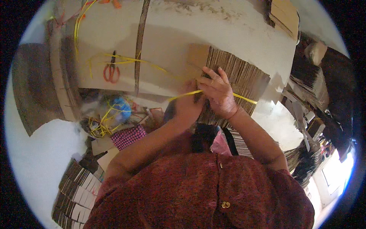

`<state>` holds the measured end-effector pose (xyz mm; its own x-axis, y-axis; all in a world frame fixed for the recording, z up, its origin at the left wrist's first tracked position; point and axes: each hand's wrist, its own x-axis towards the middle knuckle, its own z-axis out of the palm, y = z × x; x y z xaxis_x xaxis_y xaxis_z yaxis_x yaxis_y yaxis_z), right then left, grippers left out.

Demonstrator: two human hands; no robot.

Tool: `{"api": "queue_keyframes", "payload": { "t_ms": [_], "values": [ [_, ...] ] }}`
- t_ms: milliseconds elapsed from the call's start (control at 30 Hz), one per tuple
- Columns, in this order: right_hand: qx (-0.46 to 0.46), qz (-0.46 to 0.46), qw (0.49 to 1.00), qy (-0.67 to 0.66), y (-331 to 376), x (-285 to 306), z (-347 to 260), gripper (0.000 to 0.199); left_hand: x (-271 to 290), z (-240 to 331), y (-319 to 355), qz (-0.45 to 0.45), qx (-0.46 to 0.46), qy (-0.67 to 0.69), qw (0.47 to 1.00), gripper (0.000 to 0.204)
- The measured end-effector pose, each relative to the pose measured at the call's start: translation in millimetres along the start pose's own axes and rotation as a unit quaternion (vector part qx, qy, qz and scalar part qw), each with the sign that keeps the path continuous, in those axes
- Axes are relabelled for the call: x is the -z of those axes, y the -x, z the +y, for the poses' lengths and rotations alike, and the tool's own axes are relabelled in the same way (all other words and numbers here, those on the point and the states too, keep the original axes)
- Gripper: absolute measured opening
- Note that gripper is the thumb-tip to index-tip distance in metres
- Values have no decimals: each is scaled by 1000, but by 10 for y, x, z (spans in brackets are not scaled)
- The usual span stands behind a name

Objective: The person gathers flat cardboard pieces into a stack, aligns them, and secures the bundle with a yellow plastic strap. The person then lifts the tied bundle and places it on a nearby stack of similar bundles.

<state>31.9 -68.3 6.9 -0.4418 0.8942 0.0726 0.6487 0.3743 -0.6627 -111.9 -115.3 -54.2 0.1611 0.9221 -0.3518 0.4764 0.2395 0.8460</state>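
Here my right hand and left hand pinch a yellow strap across the brown stack of flattened cardboard.

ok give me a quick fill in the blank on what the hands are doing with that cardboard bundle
1. Both hands, right hand and left hand, work a ____ strap across the bundle.
2. The bundle is a stack of flat ____ sheets.
3. The scissors on the table have ____ handles.

Missing words: yellow; cardboard; red
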Motion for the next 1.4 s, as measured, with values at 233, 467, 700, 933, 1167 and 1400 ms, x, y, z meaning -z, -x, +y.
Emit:
{"api": "queue_keyframes", "payload": {
  "t_ms": [233, 467, 700, 933, 1167, 1400],
  "values": [
    [40, 10, 996, 81, -138, -78, 131, 30, 93, -3, -162, -97, -2, -40, 994, 49],
    [60, 8, 995, 73, -197, -108, 284, 18, 366, -193, -346, -233, 25, 103, 967, 38],
    [64, 21, 993, 99, -185, -157, 250, 19, 695, -1084, -633, -6, -231, -361, 903, 33],
    [76, 34, 992, 91, -182, -156, 265, 21, 652, -1463, -1044, -154, -160, -437, 872, 17],
    [78, 43, 989, 115, -139, -168, 322, 21, 412, -1325, -1377, -57, -166, -379, 909, 12],
    [57, 43, 989, 132, -89, -149, 359, 24, 407, -1136, -1475, -60, -57, -413, 907, 12]
  ]
}}
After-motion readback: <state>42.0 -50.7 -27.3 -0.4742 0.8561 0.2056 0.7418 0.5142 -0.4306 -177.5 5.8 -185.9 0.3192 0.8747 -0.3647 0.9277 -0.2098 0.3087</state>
